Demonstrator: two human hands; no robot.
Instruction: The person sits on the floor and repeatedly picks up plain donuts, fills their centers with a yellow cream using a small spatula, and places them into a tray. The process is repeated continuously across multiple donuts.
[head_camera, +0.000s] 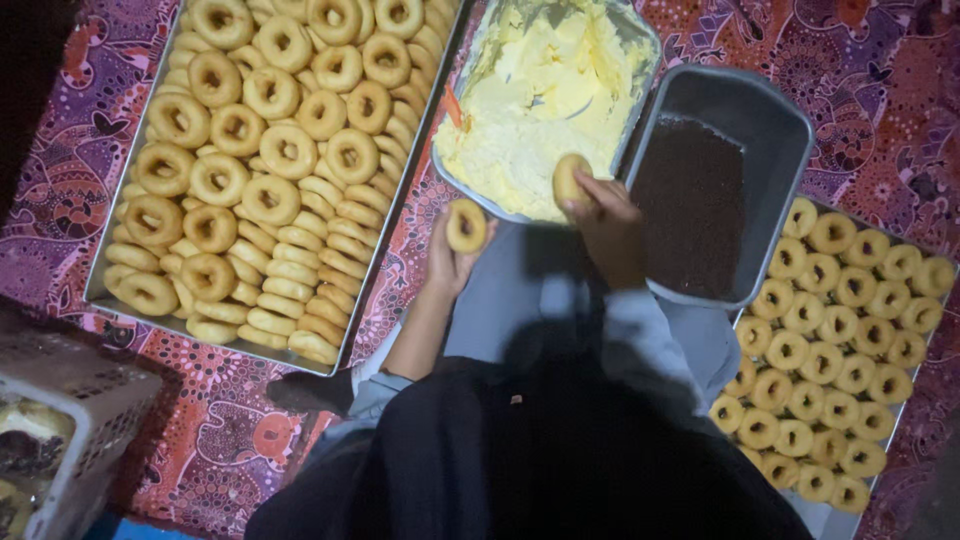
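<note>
While the left hand (447, 258) curls around one doughnut (466, 226), the right hand (603, 215) pinches another doughnut (570, 180) over the cream tray (640, 40).

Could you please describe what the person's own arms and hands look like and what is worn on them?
Both hands are bare, with no gloves, rings or watch visible. The left hand leads into a bare forearm, with a light grey-blue sleeve pushed up near the elbow. The right hand emerges from a similar light sleeve cuff. A dark garment covers the upper arms.
</note>
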